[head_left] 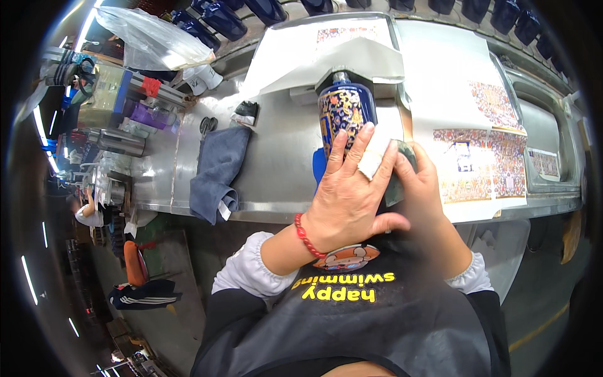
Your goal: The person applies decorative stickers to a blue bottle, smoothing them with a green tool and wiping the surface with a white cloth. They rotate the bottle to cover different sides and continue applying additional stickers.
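- Two bare hands work close together over the table [276,157], in front of the person's dark apron [377,327].
- The left hand [345,198] is open, palm down, its fingers extended over the near part of a dark blue bottle [347,116] and its thumb stretched out to the right.
- A white wrap [370,164] sits on one of its fingers, and a red bracelet [304,235] circles the wrist.
- The right hand [427,195] grips a dark grey-green flat piece [394,191] just beside the bottle; its fingertips meet those of the left hand.
- The bottle is near the middle of the table, its neck pointing away from the person, its side covered with a multicoloured and gold pattern.
- A bright blue object [319,164] shows partly from under the left hand; its kind is hidden.
- To the left lie a blue-grey cloth [221,166] and a small black-and-white item [245,113].
- To the right, printed sheets [480,163] carry dense colourful patterns, near a metal basin [534,119].
- More dark blue bottles [223,20] line the far side.
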{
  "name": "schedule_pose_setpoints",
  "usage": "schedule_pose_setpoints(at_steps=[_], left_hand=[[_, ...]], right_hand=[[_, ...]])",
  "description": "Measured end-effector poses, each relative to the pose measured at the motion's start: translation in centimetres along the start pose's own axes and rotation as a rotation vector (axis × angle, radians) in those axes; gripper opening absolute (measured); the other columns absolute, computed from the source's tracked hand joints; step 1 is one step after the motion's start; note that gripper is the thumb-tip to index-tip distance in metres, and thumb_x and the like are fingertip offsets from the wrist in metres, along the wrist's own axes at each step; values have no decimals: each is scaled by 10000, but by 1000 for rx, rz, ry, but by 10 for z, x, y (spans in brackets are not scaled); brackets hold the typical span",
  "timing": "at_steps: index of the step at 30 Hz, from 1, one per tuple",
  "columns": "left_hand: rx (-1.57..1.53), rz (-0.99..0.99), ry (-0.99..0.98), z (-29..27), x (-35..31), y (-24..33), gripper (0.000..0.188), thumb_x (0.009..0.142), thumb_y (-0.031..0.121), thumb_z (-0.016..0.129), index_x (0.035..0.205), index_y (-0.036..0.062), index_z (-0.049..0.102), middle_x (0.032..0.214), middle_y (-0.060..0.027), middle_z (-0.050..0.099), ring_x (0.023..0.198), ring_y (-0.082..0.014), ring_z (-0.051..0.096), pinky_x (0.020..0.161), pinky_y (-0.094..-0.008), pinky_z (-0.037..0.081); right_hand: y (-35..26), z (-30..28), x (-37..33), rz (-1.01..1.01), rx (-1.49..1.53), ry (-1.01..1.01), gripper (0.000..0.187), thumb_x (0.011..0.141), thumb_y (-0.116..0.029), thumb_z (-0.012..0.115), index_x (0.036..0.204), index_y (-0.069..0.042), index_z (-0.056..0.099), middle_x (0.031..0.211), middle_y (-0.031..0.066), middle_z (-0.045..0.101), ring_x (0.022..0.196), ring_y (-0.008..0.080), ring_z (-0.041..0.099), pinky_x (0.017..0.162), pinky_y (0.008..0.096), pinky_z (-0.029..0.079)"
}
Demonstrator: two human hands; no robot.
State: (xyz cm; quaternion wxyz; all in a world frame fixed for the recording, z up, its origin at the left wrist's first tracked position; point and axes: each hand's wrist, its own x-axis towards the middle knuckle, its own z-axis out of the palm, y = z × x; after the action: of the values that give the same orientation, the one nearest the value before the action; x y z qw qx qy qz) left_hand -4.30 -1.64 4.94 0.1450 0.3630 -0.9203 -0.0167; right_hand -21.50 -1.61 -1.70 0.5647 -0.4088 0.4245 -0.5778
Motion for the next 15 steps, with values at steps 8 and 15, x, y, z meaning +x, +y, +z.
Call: schedule_pose_setpoints(at_steps=[8,15], left_hand=[[-75,-241,157,0,3,-40,1192,879,816,471,1544,-151,263,1542,-363,351,1468,-561,241,1203,-636,171],[-63,-211,173,-6,16,-46,1053,918,739,525,1519,-107,346,1500,-346,414,1451,-542,296,1202,-626,179]], right_hand=[[-10,2,-3,105,-6,-21,198,1043,-197,631,1107,-12,602,946,9,649,850,57,566,750,227,486],[-10,0,-2,79,-52,-20,205,1042,-192,631,1124,-6,600,956,14,654,848,57,567,752,226,488]])
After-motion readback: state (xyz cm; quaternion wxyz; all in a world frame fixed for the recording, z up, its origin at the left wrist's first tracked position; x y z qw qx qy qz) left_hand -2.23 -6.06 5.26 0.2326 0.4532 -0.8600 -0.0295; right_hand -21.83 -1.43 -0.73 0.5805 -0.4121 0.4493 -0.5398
